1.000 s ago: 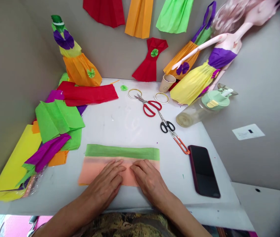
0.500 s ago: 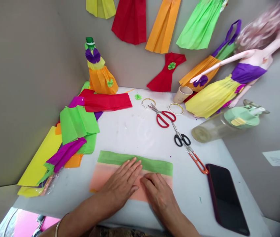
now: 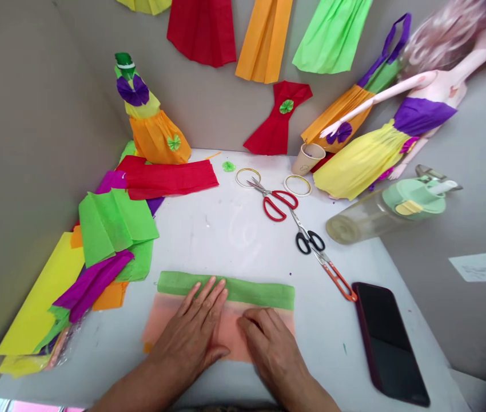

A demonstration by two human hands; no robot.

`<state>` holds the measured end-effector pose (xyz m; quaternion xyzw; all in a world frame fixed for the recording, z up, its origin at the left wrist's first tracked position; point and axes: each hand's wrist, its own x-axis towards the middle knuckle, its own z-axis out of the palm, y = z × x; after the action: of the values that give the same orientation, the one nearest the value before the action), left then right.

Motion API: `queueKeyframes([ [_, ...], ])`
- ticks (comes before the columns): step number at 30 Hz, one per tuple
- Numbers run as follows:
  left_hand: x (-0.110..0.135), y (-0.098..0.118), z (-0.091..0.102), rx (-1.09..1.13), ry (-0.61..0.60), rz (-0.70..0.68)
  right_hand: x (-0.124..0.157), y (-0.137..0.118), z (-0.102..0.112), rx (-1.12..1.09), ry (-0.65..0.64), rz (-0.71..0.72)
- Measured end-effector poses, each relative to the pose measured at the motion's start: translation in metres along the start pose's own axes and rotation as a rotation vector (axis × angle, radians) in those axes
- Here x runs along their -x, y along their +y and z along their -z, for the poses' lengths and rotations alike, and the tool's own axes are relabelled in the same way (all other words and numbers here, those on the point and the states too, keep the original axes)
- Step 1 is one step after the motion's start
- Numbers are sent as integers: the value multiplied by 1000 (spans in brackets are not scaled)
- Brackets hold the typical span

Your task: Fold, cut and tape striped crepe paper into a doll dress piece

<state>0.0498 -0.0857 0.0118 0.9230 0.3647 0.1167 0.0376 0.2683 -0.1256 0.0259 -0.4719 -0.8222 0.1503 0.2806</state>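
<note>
A salmon-coloured sheet (image 3: 232, 326), like thin crepe paper, lies flat on the table in front of me. A green strip (image 3: 260, 290) runs along its far edge, and a bit of orange peeks out at the near left corner. My left hand (image 3: 195, 326) presses flat on the sheet, fingers stretched out and their tips on the green strip. Just to the right, my right hand (image 3: 271, 337) rests on the sheet with its fingers curled and pressed together. Whatever its fingertips may pinch is hidden.
Coloured paper pieces (image 3: 116, 223) pile up at the left, beside a dressed bottle (image 3: 152, 123). Red-handled scissors (image 3: 275, 200), black-handled scissors (image 3: 310, 240), an orange-handled cutter (image 3: 339, 277), tape rolls (image 3: 297, 185), a paper cup (image 3: 309, 158), a water bottle (image 3: 363, 220), a doll (image 3: 425, 114) and a phone (image 3: 391, 343) stand or lie rightward.
The camera view has shifted a little. My left hand has slid slightly left along the green strip, still flat. My right hand stays curled at about the same spot on the sheet.
</note>
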Motion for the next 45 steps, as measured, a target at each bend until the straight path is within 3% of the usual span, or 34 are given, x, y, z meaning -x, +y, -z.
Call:
queueKeyframes([
  [19,10,-16,9,-119,-36,71,0,3,-1,0,-34,-29],
  [32,23,-45,16,-99,-26,258,0,4,1,-20,-53,-41],
  [36,23,-44,26,-67,-4,314,-1,3,2,-33,-65,-51],
  [41,6,-25,33,44,12,174,-1,1,2,-11,-65,-32],
  [45,0,-19,14,136,13,78,-2,-5,4,1,-87,-40],
])
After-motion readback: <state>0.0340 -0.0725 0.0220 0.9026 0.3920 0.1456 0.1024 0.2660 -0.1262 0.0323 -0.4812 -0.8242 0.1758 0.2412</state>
